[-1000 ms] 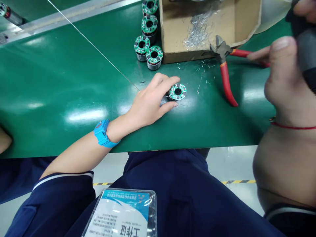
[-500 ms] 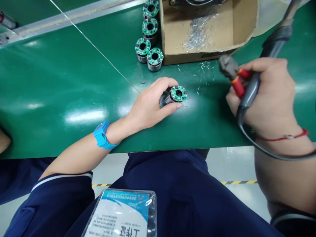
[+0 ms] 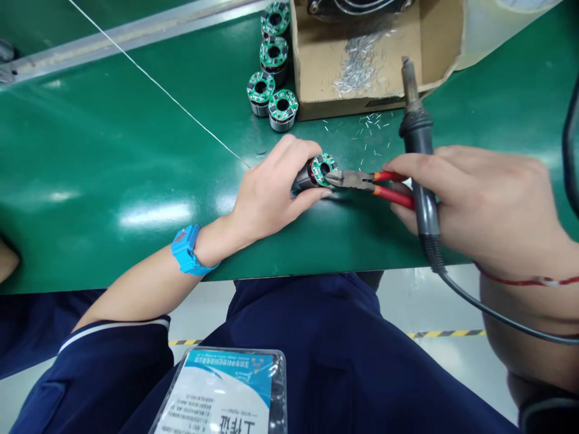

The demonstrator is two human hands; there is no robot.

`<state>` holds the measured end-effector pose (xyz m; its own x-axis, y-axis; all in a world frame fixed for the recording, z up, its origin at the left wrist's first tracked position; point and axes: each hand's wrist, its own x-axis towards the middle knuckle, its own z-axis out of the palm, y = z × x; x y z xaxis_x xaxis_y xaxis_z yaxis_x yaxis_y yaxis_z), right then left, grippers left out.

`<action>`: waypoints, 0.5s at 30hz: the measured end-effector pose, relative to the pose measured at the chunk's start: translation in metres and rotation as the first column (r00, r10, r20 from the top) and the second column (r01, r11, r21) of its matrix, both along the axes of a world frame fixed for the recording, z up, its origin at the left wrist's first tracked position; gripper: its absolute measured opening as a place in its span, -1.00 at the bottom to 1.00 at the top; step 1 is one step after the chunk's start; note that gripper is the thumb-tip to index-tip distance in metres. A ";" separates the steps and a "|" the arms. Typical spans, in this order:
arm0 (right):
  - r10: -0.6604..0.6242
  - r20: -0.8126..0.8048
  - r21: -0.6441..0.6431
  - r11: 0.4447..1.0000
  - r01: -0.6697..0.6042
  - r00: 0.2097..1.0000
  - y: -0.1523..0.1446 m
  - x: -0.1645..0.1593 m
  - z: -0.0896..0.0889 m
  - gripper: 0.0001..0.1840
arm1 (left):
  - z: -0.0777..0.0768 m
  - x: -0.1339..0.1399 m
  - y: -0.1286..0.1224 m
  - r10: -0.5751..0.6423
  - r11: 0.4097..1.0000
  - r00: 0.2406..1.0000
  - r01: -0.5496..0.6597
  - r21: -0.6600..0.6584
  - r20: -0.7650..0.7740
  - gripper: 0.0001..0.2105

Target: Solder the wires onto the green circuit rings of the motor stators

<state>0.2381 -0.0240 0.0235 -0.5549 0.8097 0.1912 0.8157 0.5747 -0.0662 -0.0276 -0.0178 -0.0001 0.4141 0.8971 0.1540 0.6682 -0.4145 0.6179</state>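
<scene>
My left hand is wrapped round a motor stator that is tilted to the right. Its ring-shaped green circuit board faces up and right, towards the pliers. Red-handled cutting pliers are in my right hand, their jaw tips at the lower right of the board. Whether the jaws touch a pin there is too small to tell. The same right hand also holds a soldering iron, its tip pointing up and away from the stator.
Several more stators with green boards stand beside a cardboard box holding a heap of cut metal pins. Loose pin clippings lie on the green mat. The iron's cable runs over my right forearm. Another person's arm shows at far left.
My right hand has moved left, bringing the pliers from the right up to the stator's board. The soldering iron has swung so its tip points upward. My left hand has barely shifted.
</scene>
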 end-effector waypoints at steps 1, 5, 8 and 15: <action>-0.040 -0.003 0.017 0.999 0.040 0.999 0.001 -0.002 -0.001 -0.58 | 0.000 -0.001 0.001 0.020 1.000 1.000 -0.020 0.014 0.002 -0.69; -0.348 0.027 0.108 0.933 0.343 0.937 0.016 -0.009 -0.013 -0.52 | 0.003 -0.018 0.019 0.107 0.981 0.991 -0.119 0.154 0.081 -0.60; -0.499 0.016 0.096 0.863 0.496 0.866 0.030 -0.014 -0.023 -0.41 | 0.003 -0.043 0.063 0.207 0.938 0.966 -0.242 0.248 0.158 -0.59; -0.403 -0.296 0.128 0.882 0.454 0.866 0.044 -0.006 -0.038 -0.33 | -0.016 -0.104 0.209 0.524 0.846 0.851 -0.515 0.138 -0.042 -0.65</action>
